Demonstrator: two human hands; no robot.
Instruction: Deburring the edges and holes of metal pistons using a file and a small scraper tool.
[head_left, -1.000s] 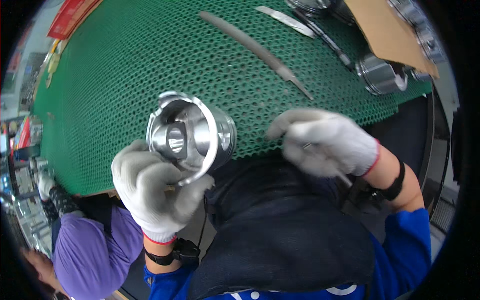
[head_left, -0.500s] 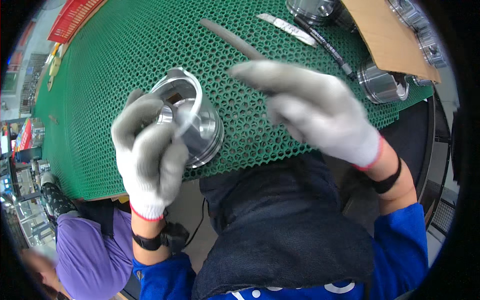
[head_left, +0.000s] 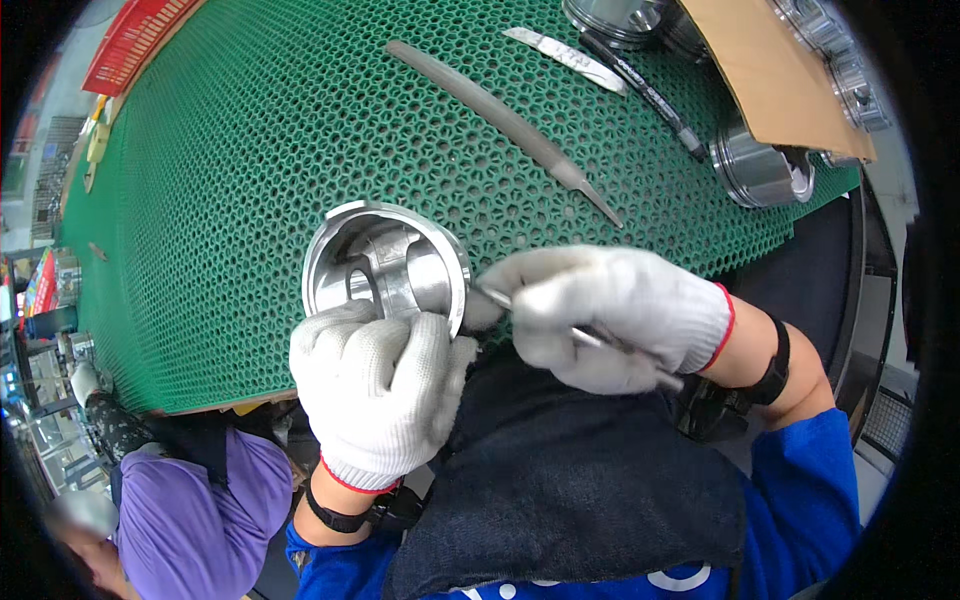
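Note:
A shiny metal piston [head_left: 455, 270] sits at the near edge of the green mat, its hollow end turned up so that the inside shows. My left hand [head_left: 385, 395], in a white knitted glove, is closed over its near rim, with the fingertips hidden inside. At the piston's right side, my gloved right hand [head_left: 610, 315] is closed around a thin metal rod-like tool [head_left: 588, 338]. The tool's tip meets or comes close to the piston wall; which of the two I cannot tell. Beyond both hands, a half-round file [head_left: 490, 108] with a narrow tang lies on the mat.
The perforated green mat [head_left: 230, 200] covers the table. A white-wrapped pointed strip [head_left: 567, 58], a black marker [head_left: 650, 100] and another piston [head_left: 755, 170] lie at the far right. More pistons stand by a cardboard sheet [head_left: 770, 90]. A red basket [head_left: 135, 45] is far left; a person in purple [head_left: 200, 500] sits at left.
My right hand has left the file's tang and come nearer to the piston, the rod-like tool now showing in it. The piston has been turned, and my left hand has shifted onto its near rim.

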